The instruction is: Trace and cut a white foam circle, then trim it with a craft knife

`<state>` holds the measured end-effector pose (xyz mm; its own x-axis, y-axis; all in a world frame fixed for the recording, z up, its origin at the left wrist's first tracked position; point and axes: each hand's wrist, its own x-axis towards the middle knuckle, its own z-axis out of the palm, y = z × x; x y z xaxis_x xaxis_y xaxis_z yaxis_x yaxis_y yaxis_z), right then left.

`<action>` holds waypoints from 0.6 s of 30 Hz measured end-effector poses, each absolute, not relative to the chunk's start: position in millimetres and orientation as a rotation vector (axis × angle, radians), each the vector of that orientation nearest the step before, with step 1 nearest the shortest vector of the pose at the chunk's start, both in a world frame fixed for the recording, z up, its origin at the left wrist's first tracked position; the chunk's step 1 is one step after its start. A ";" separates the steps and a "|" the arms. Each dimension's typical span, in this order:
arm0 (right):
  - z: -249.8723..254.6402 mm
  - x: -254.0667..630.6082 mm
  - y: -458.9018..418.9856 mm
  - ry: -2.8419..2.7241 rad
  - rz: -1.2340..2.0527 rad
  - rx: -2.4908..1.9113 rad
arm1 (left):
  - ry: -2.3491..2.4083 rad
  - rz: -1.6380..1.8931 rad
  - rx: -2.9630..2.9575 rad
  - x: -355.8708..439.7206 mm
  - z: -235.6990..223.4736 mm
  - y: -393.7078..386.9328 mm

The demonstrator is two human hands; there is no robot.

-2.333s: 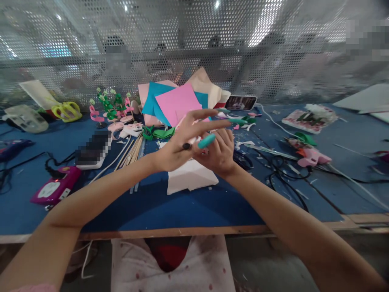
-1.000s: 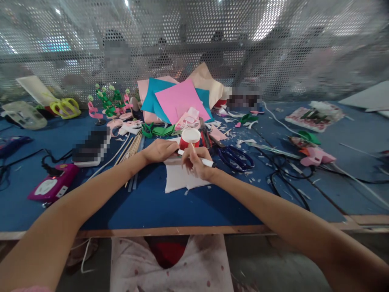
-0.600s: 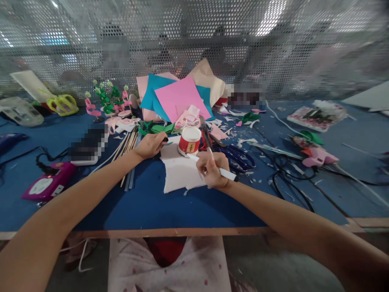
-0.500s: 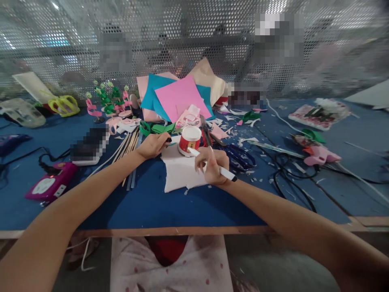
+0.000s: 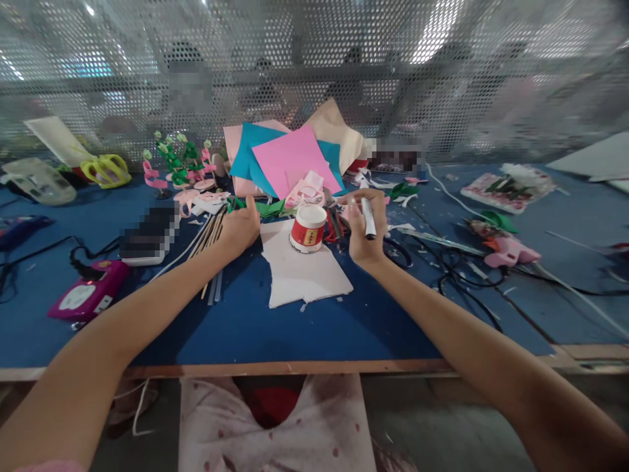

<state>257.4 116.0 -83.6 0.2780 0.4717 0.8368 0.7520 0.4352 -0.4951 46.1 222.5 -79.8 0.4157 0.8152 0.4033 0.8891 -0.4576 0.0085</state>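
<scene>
A small red and white tub [image 5: 308, 231] stands on a white sheet [image 5: 307, 278] with uneven edges. A dark line shows on the sheet beside the tub's base. My right hand [image 5: 366, 229], right of the tub, is closed around a white marker [image 5: 368, 220], its black end toward me. My left hand [image 5: 240, 226] is left of the tub, apart from it, near the sheet's left edge and some green paper pieces [image 5: 270, 209]. Its fingers are curled with one raised; what they hold, if anything, is hidden.
Pink and blue coloured sheets [image 5: 289, 154] lean at the back. Thin wooden sticks [image 5: 209, 242], a phone [image 5: 151, 233] and a purple power socket [image 5: 88, 290] lie left. Scissors [image 5: 333, 219], black cables [image 5: 462, 282] and paper scraps lie right. A perforated metal screen [image 5: 295, 59] stands behind.
My right hand has drawn the marker away from the tub's base, up and to the right, and turned it. My left hand has shifted slightly left, away from the sheet.
</scene>
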 end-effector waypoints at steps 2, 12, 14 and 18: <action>-84.2 255.3 117.6 -1.464 -0.135 -1.149 | -1.515 -0.385 -2.486 48.1 -81.5 221.6; -86.7 250.2 118.5 -1.533 0.164 -1.071 | -0.947 -1.167 -2.766 50.7 -69.3 216.4; -89.5 250.6 121.1 -1.507 0.189 -1.031 | -0.643 -1.370 -3.036 55.4 -72.0 214.4; -96.2 249.0 126.1 -1.448 0.294 -0.994 | -0.505 -1.349 -3.465 67.7 -88.6 213.4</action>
<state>249.0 126.1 -96.2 0.1680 0.7101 0.6838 0.3874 0.5903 -0.7082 67.7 213.4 -88.6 0.7319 0.4324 0.5267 0.0197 -0.7860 0.6180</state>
